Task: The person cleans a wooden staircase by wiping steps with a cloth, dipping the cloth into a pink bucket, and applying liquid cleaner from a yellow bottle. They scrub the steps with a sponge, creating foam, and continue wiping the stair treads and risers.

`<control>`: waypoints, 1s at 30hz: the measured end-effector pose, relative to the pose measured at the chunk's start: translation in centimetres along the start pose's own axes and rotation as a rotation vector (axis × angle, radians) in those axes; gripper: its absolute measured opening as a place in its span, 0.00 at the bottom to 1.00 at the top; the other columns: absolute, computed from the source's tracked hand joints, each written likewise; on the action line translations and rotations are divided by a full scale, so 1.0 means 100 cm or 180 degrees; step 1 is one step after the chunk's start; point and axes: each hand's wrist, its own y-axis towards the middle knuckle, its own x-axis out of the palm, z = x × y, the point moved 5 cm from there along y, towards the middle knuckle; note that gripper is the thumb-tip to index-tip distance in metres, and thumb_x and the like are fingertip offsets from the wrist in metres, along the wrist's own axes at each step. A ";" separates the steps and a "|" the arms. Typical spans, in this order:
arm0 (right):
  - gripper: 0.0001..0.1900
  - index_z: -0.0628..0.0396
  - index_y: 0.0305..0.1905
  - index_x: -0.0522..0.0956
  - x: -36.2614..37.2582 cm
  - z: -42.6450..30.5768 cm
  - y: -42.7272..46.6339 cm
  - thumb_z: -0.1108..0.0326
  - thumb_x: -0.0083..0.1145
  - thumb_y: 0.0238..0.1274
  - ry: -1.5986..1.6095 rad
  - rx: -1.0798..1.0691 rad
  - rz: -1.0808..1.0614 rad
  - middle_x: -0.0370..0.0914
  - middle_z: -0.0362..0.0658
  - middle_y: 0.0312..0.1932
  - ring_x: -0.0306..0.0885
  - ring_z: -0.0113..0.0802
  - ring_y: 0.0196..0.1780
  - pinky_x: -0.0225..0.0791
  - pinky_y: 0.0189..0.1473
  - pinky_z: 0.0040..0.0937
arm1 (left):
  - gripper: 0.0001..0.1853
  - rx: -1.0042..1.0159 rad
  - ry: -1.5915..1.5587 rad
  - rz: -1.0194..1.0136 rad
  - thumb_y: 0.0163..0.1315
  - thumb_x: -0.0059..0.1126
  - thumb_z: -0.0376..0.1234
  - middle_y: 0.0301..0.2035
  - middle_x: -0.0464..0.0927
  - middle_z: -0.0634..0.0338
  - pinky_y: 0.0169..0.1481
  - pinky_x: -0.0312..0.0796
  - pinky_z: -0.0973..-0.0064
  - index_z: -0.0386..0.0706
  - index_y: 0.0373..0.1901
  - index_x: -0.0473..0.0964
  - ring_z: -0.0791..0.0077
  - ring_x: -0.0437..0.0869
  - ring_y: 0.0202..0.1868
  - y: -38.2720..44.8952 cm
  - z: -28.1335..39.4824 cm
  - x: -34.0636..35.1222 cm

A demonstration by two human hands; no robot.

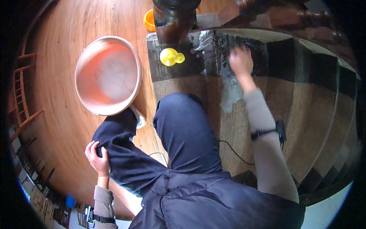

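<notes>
My right hand (241,61) is pressed to a wet, soapy stair step (231,94) right of the upper middle. It is blurred, and whether it holds anything underneath cannot be made out. White suds (203,41) lie on the dark edge strip just left of it. My left hand (98,159) rests on my knee at the lower left, fingers slightly spread, holding nothing. A yellow plastic bottle (168,57) with a round yellow cap stands on the lowest step. To the left, a pink plastic basin (108,75) holds cloudy water.
Dark stair steps (306,97) rise to the right. A thick dark newel post (175,20) stands at the top, beside an orange bowl (149,20) on the wood-look floor (57,114). A wooden chair or rack (21,94) is at the far left.
</notes>
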 end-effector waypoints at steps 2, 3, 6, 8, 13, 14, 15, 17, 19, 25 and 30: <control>0.10 0.50 0.36 0.80 0.006 0.009 -0.026 0.57 0.54 0.58 0.0347 0.0276 -0.0973 0.75 0.44 0.37 0.74 0.48 0.41 0.72 0.42 0.42 | 0.14 -0.0047 -0.0054 -0.0021 0.52 0.58 0.31 0.48 0.72 0.53 0.64 0.61 0.63 0.41 0.42 0.75 0.56 0.70 0.56 -0.002 -0.003 0.000; 0.09 0.50 0.35 0.79 0.002 0.012 -0.034 0.59 0.55 0.57 0.0562 0.0220 -0.1008 0.75 0.44 0.38 0.74 0.48 0.41 0.72 0.42 0.43 | 0.13 -0.0155 -0.0060 -0.0021 0.52 0.58 0.31 0.48 0.73 0.53 0.64 0.61 0.63 0.41 0.41 0.75 0.56 0.70 0.56 -0.004 -0.005 0.000; 0.09 0.51 0.35 0.79 0.013 0.017 -0.010 0.59 0.52 0.57 0.0252 0.0157 -0.0761 0.78 0.44 0.40 0.74 0.48 0.43 0.71 0.44 0.45 | 0.13 -0.0112 -0.0028 0.0004 0.53 0.57 0.30 0.49 0.73 0.53 0.64 0.61 0.63 0.41 0.42 0.75 0.56 0.70 0.56 -0.006 -0.006 0.001; 0.11 0.55 0.37 0.80 0.022 0.011 0.025 0.65 0.48 0.56 0.0333 -0.0006 -0.0286 0.78 0.50 0.45 0.74 0.52 0.49 0.68 0.51 0.47 | 0.13 -0.0099 -0.0058 -0.0002 0.53 0.57 0.30 0.49 0.73 0.53 0.64 0.62 0.63 0.41 0.42 0.75 0.56 0.70 0.56 -0.005 -0.007 0.002; 0.10 0.54 0.36 0.80 0.018 0.020 0.002 0.63 0.51 0.57 0.0060 0.0124 -0.0260 0.78 0.47 0.43 0.74 0.51 0.47 0.69 0.49 0.45 | 0.13 -0.0022 -0.0048 0.0038 0.54 0.57 0.31 0.49 0.73 0.52 0.64 0.62 0.63 0.40 0.42 0.75 0.56 0.71 0.56 -0.004 -0.007 0.000; 0.10 0.54 0.36 0.80 0.011 0.029 -0.032 0.62 0.51 0.58 0.0331 0.0153 -0.0466 0.77 0.47 0.42 0.74 0.52 0.47 0.69 0.49 0.45 | 0.13 -0.0036 -0.0042 0.0038 0.54 0.57 0.31 0.49 0.73 0.52 0.64 0.62 0.63 0.40 0.42 0.75 0.56 0.71 0.56 -0.005 -0.008 -0.001; 0.11 0.54 0.35 0.80 0.018 0.035 -0.045 0.61 0.51 0.58 0.0484 0.0408 -0.1135 0.77 0.48 0.41 0.74 0.53 0.46 0.69 0.50 0.45 | 0.13 -0.0113 -0.0035 0.0026 0.54 0.57 0.31 0.49 0.73 0.52 0.64 0.62 0.63 0.40 0.42 0.75 0.56 0.71 0.56 -0.006 -0.010 -0.001; 0.11 0.55 0.35 0.80 0.009 0.031 -0.052 0.61 0.50 0.58 0.0521 -0.0072 -0.0595 0.77 0.48 0.41 0.74 0.53 0.46 0.69 0.50 0.45 | 0.13 -0.0149 -0.0052 0.0026 0.54 0.57 0.31 0.48 0.73 0.52 0.64 0.62 0.63 0.39 0.42 0.75 0.56 0.71 0.55 -0.009 -0.011 -0.001; 0.12 0.55 0.36 0.80 0.015 0.028 -0.040 0.61 0.50 0.58 0.0402 0.0089 -0.0591 0.77 0.49 0.41 0.74 0.55 0.47 0.68 0.52 0.46 | 0.13 -0.0149 -0.0030 0.0015 0.54 0.57 0.31 0.48 0.73 0.52 0.64 0.62 0.63 0.39 0.42 0.75 0.56 0.71 0.55 -0.009 -0.011 0.000; 0.10 0.50 0.39 0.80 0.028 0.000 0.034 0.62 0.50 0.57 0.0110 0.0046 -0.0384 0.78 0.46 0.44 0.74 0.53 0.47 0.72 0.50 0.47 | 0.13 0.0013 -0.0078 0.0029 0.53 0.58 0.30 0.49 0.73 0.52 0.64 0.62 0.63 0.40 0.42 0.75 0.56 0.71 0.56 -0.001 -0.003 0.000; 0.07 0.50 0.35 0.80 0.013 0.050 -0.002 0.61 0.59 0.53 0.0841 0.0458 -0.0377 0.79 0.45 0.35 0.77 0.52 0.41 0.73 0.42 0.45 | 0.13 0.0041 -0.0051 -0.0023 0.55 0.57 0.31 0.50 0.72 0.53 0.65 0.60 0.62 0.40 0.43 0.75 0.56 0.70 0.56 -0.002 -0.001 -0.001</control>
